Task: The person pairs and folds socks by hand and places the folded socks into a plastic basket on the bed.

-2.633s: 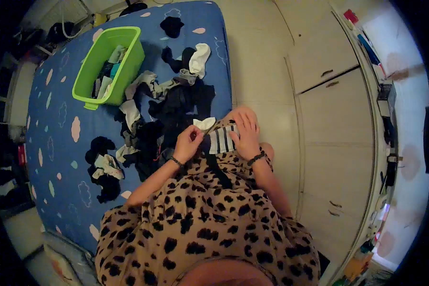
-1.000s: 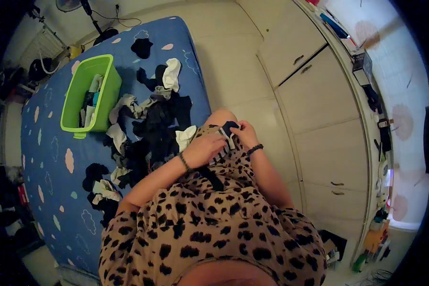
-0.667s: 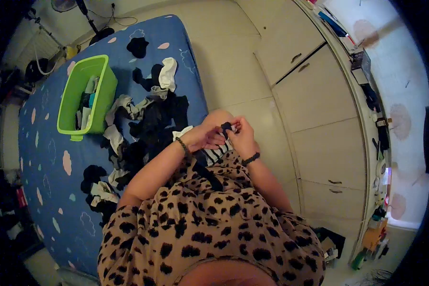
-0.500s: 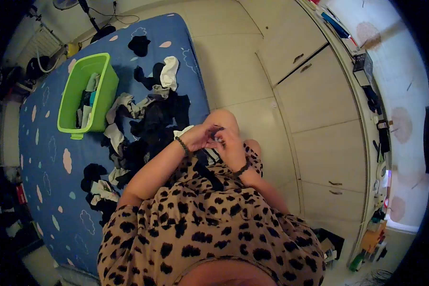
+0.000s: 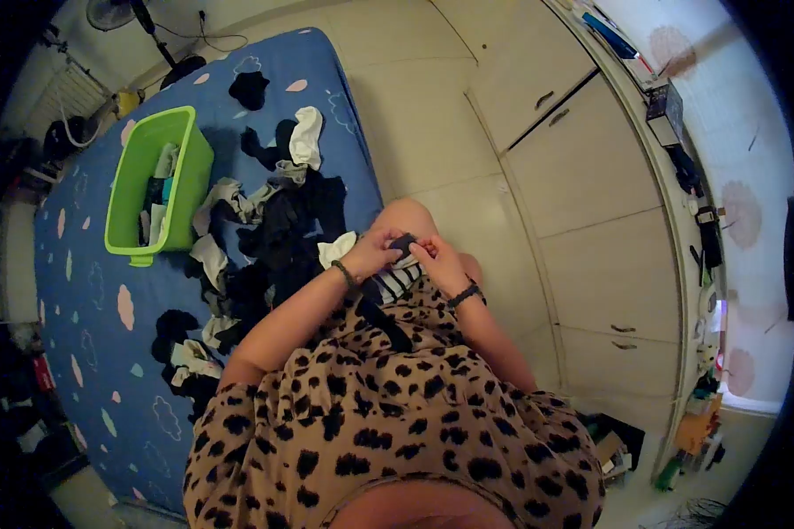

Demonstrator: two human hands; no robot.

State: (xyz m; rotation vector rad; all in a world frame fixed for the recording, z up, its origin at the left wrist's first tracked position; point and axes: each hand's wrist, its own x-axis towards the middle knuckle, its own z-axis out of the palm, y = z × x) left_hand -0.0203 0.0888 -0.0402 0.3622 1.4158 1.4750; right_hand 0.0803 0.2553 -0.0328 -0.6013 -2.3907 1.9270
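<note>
Above my lap, my left hand [image 5: 370,255] and my right hand [image 5: 443,265] pinch a small dark folded sock [image 5: 402,246] from its two sides. Below them a striped black-and-white sock [image 5: 395,282] lies on my thigh, with a black sock [image 5: 385,325] stretched over the leopard-print dress beside it. A white sock [image 5: 335,249] is just left of my left hand. Further left, a heap of black, grey and white socks [image 5: 278,231] spreads over the bed.
A green bin [image 5: 201,176] with folded socks inside stands on the blue patterned bed [image 5: 141,435]. Pale cabinets [image 5: 613,273] line the right side, with small items along their top. A fan [image 5: 112,12] is at the back left.
The camera view has shifted. My hands, earlier on the striped sock and a white sock, have come together over my lap around the small dark folded sock.
</note>
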